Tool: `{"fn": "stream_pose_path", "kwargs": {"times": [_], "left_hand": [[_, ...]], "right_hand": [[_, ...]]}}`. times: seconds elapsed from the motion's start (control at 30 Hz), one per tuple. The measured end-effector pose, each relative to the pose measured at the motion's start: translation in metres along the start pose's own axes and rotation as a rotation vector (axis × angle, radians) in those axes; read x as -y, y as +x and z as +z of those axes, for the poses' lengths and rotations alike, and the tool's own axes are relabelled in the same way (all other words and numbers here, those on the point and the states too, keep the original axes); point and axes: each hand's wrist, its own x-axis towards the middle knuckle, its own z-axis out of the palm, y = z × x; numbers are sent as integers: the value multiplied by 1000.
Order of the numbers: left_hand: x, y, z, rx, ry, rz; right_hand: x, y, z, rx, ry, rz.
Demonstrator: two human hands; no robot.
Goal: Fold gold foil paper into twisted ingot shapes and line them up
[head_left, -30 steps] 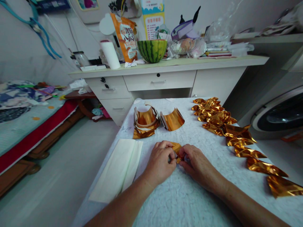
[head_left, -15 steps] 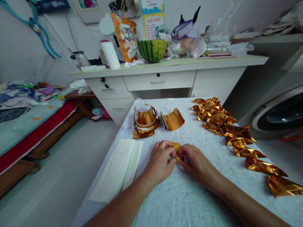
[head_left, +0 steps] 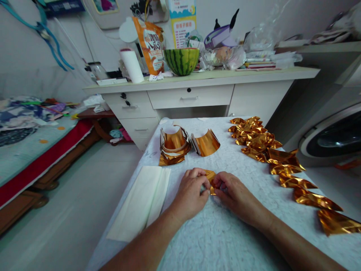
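Between my two hands, on the cloth-covered table (head_left: 194, 241), is a small folded piece of gold foil paper (head_left: 210, 175). My left hand (head_left: 193, 190) pinches its left side, fingers curled. From the other side my right hand (head_left: 232, 194) grips its right edge between thumb and fingers; part of the foil is hidden by both hands. Beyond them lie a curled stack of gold foil sheets (head_left: 173, 141) and a single curved bundle of foil (head_left: 208, 143). Left of my left forearm is a flat pile of whitish paper (head_left: 138, 203).
Several folded gold foil pieces (head_left: 259, 141) run in a line down the table's right side. Behind the table stands a white desk (head_left: 208, 96) bearing a watermelon half (head_left: 181, 60) and an orange pouch (head_left: 152, 47). A washing machine (head_left: 335, 131) is at right, a bed (head_left: 36, 150) at left.
My right fingers have shifted very slightly at the foil's right edge. My left hand and the other things stay where they were; the view has barely moved.
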Motion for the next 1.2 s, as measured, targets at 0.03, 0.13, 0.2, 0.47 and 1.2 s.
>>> {"fn": "stream_pose_path", "kwargs": {"times": [0.03,0.13,0.2,0.47,1.2], "left_hand": [[0,0,0,-1,0,-2],[0,0,0,-6,-6,-14],[1,0,1,-6,-10,-8],[1,0,4,-28,31,-3],[1,2,6,-47,33,-8]], "right_hand": [[-1,0,2,-4,-20,4],[-5,1,6,-12,-64,9],[-7,0,7,-6,-72,6],[-5,-1,6,2,-94,-1],[5,3,11,13,-242,49]]}}
